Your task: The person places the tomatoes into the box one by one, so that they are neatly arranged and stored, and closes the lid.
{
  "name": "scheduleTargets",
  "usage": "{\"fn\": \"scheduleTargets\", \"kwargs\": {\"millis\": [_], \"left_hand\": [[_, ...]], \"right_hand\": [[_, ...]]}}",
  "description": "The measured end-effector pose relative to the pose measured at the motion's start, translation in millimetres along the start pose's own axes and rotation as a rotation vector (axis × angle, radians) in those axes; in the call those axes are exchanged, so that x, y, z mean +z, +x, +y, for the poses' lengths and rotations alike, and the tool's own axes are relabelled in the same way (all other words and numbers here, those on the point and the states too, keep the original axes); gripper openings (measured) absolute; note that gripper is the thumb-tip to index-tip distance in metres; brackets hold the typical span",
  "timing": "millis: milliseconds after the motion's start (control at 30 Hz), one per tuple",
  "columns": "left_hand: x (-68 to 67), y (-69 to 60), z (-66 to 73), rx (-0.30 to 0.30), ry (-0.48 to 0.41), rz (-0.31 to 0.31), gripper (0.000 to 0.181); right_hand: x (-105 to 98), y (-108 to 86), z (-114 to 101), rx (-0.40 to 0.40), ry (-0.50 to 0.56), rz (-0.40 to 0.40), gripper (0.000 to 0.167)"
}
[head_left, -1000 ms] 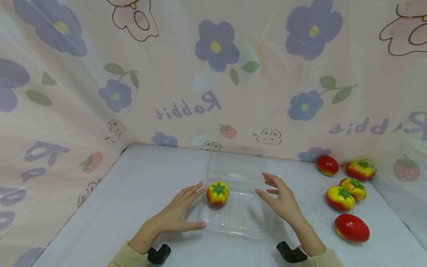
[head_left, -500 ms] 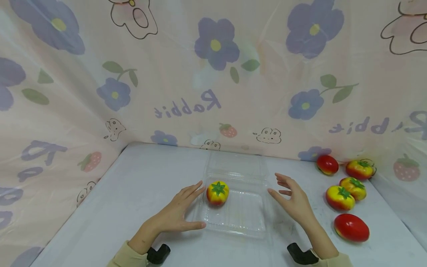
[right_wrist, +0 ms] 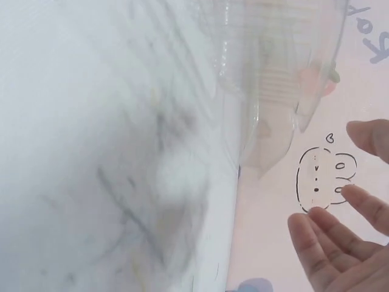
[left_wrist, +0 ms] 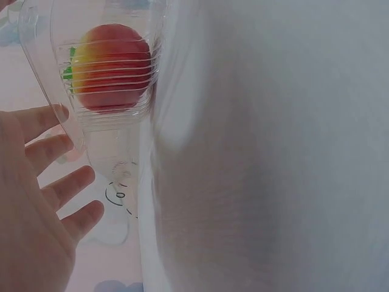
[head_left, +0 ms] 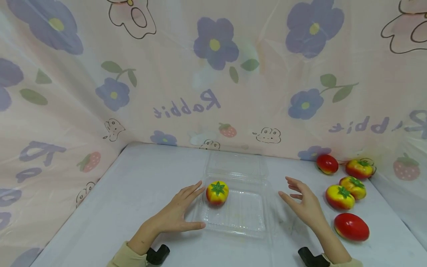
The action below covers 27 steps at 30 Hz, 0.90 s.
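A clear plastic clamshell box (head_left: 238, 218) lies with its lid raised back, in the middle of the table. In its left side sits a red and yellow toy tomato (head_left: 217, 193) with a green leaf top. My left hand (head_left: 176, 213) is at the box's left edge, fingers spread and thumb apart; in the left wrist view its fingertips (left_wrist: 61, 112) are at the clear wall, and I cannot tell whether they touch it. To the right of the box my right hand (head_left: 305, 204) hovers with loosely bent fingers, holding nothing. The right wrist view shows bare fingers (right_wrist: 349, 237) apart from the box.
At the right lie several more toy pieces: a red oval one (head_left: 351, 227), a yellow and red pair (head_left: 340, 197), another leafy one (head_left: 359, 169) and a red one (head_left: 327, 164) at the back. A patterned curtain (head_left: 186, 81) closes off the table's far and left sides.
My right hand has moved to the right, away from the box and towards the toy pieces. The left hand, the box and the tomato in it stay where they were.
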State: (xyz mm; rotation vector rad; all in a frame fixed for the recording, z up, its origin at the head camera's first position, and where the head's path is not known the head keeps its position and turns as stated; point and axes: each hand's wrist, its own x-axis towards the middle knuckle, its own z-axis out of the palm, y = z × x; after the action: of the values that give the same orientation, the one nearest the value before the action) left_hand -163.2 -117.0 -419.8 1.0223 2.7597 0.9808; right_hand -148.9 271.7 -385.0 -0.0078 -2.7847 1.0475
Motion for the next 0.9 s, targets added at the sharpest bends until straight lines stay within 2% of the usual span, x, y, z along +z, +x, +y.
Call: {"fn": "scheduleTargets", "kwargs": {"millis": [233, 433, 667, 900], "left_hand": [[0.8, -0.9, -1.5, 0.027, 0.018, 0.026, 0.095], [1.1, -1.0, -1.2, 0.020, 0.012, 0.026, 0.096], [1.3, -0.9, -1.4, 0.024, 0.011, 0.026, 0.096], [0.4, -1.2, -0.2, 0.016, 0.010, 0.019, 0.096]], "right_hand": [[-5.7, -2.4, 10.1, -0.020, -0.022, 0.008, 0.062], [-10.1, -4.4, 19.0, -0.052, -0.014, 0.026, 0.058], [-18.8, -8.8, 22.0, 0.045, -0.032, -0.039, 0.065], [-25.1, -11.3, 29.2, 0.068, -0.052, -0.040, 0.067]]}}
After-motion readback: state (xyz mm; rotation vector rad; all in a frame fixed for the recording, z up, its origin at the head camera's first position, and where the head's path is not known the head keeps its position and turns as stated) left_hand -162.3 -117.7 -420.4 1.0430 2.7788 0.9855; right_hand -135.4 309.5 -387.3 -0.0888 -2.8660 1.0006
